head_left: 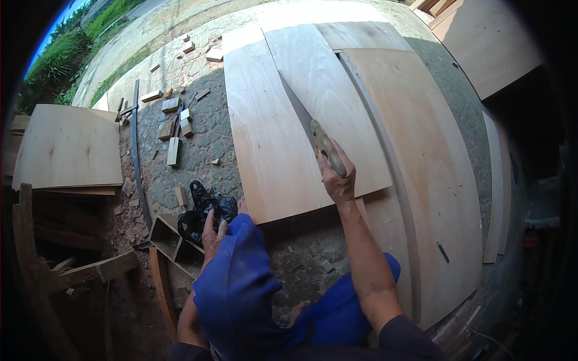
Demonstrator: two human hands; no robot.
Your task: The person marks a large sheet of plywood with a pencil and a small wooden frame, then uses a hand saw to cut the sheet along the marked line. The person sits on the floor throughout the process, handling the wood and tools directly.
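Note:
My right hand (338,180) is closed round the wooden handle (326,144) of a handsaw. Its grey blade (296,102) lies along a slanting cut in a pale plywood panel (261,156), pointing away from me. My left hand (214,231) is at my blue-clad left knee, fingers extended and apart, with nothing visibly held. Just behind those fingers is a crumpled black plastic bag (198,198), partly hidden by the hand and knee.
More plywood sheets (427,156) lie right; a stack (66,144) stands left. Wood offcuts (173,150) and a long dark bar (137,162) lie on rough concrete. A wooden box frame (165,237) and timbers (108,268) are at lower left.

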